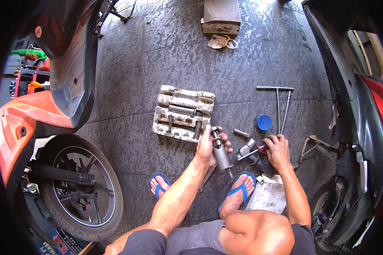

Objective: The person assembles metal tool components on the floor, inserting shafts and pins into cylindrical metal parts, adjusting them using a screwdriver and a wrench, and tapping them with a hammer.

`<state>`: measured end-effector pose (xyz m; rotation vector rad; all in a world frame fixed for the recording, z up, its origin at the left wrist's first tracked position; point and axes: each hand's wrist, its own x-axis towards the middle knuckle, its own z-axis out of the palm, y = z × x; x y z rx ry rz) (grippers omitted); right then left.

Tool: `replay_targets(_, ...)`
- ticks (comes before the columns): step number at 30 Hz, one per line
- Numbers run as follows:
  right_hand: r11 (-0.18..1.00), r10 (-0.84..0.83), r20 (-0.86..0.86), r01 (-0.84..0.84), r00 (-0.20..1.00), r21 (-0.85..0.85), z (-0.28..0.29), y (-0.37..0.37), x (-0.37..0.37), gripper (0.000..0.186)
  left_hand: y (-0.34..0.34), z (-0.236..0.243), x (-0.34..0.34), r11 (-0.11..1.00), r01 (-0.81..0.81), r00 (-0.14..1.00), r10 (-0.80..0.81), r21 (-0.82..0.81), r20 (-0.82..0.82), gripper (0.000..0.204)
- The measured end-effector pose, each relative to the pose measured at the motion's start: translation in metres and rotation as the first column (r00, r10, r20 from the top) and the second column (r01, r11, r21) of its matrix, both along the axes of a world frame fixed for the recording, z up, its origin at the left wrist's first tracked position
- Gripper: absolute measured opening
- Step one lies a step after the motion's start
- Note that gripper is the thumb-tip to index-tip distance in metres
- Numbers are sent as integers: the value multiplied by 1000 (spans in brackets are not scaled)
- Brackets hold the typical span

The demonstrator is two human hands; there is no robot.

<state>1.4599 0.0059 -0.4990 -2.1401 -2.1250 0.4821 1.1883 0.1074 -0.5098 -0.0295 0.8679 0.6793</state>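
My left hand (207, 148) is closed around a silver metal cylinder tool (221, 158) with a thin threaded stem at its lower end. To its right, my right hand (278, 154) has its fingers curled over the dark red handle of a screwdriver (254, 152). The screwdriver's shaft points left across a grey angled metal piece (246, 148), beside a black cylindrical part (261, 165). A small metal socket (241, 133) and a round blue cap (263, 122) lie just beyond. Left of them is a worn white foam tray (165, 114) bearing several metal tool pieces.
A T-handle wrench (278, 106) lies at the right with a thin rod beside it. Motorcycles flank me, with a wheel (83, 187) at left and a black-and-red body (366, 110) at right. A wooden block (221, 28) stands ahead; a whitish box (267, 196) sits by my right foot.
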Motion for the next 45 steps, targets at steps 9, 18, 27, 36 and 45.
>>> replay_targets(9, 940, -335, -518, 319, 787, -123, 62, -10, -22, 37, 5, 12, -1, 989, -107, 987, 93, 100, 135, 59)
replay_targets(18, 793, -609, -691, 342, 389, -505, 107, -9, -86, 36, 8, 17, 4, 985, -154, 973, 136, 83, 186, 60)
replay_targets(27, 817, -526, -584, 559, 619, -143, 53, -12, -73, 33, 2, 35, -3, 765, 244, 937, -27, 596, -348, 14)
replay_targets(36, 816, -485, -287, 546, 826, 193, 1, -43, -60, 35, 5, 18, 9, 360, 570, 765, 98, 739, -637, 16)
replay_targets(45, 873, -432, -367, 485, 824, 60, -4, -57, -94, 33, 10, 21, 12, 381, 580, 760, 66, 720, -647, 18)
